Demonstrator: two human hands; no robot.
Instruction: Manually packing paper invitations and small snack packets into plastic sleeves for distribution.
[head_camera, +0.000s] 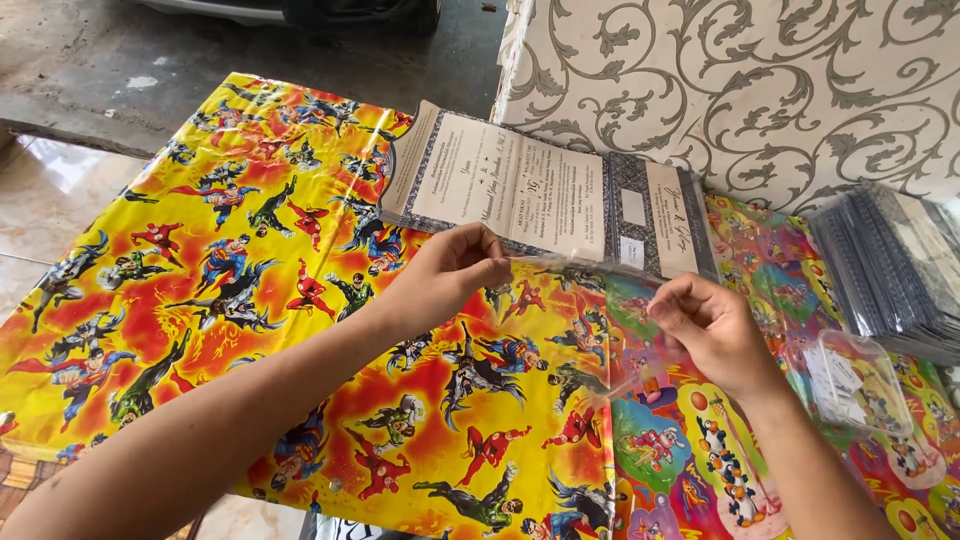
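Our left hand (455, 265) and right hand (705, 325) each pinching an edge of a clear plastic sleeve (600, 320) at mid-frame, just below an unfolded card (540, 195) — bright cartoon tablecloth (200, 260) beneath, stack of dark cards (890, 270) at right.

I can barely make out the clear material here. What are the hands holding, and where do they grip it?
A clear plastic sleeve: left hand and right hand pinch its top edge at opposite corners.
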